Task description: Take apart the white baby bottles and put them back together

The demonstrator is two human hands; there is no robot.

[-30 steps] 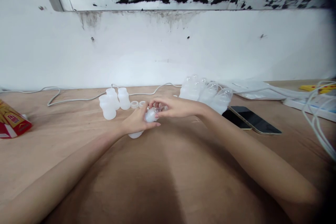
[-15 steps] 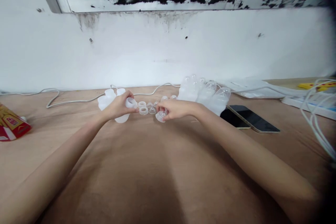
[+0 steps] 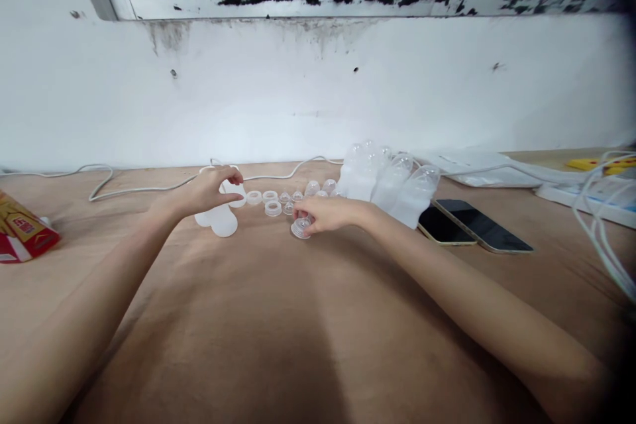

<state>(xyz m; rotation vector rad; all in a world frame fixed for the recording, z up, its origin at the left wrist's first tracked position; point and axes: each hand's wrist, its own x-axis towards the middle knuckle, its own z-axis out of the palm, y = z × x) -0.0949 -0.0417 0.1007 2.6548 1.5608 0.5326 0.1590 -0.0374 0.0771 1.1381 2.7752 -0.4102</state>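
My left hand (image 3: 212, 189) is open, its thumb and fingers curved apart beside the white bottles (image 3: 224, 220) on the table. It appears to hold nothing. My right hand (image 3: 320, 213) pinches a clear ridged bottle collar (image 3: 300, 228) at the table top; fingers cover part of it. Between the hands lie several translucent rings (image 3: 273, 209) and small clear nipples (image 3: 288, 209). Larger clear domes (image 3: 312, 188) stand behind my right hand. Farther right, several white bottles with clear domed caps (image 3: 423, 179) stand grouped together.
Two phones (image 3: 484, 225) lie right of the capped bottles. A white cable (image 3: 144, 191) runs along the wall. A power strip (image 3: 586, 202), looped wires (image 3: 593, 225) and a plastic bag (image 3: 477, 169) are at the right. A red and gold box (image 3: 24, 228) sits far left.
My left hand has moved left and opened, leaving a ring in the row. My right hand has lowered the clear collar slightly toward me. The front white bottle has shifted a little left.
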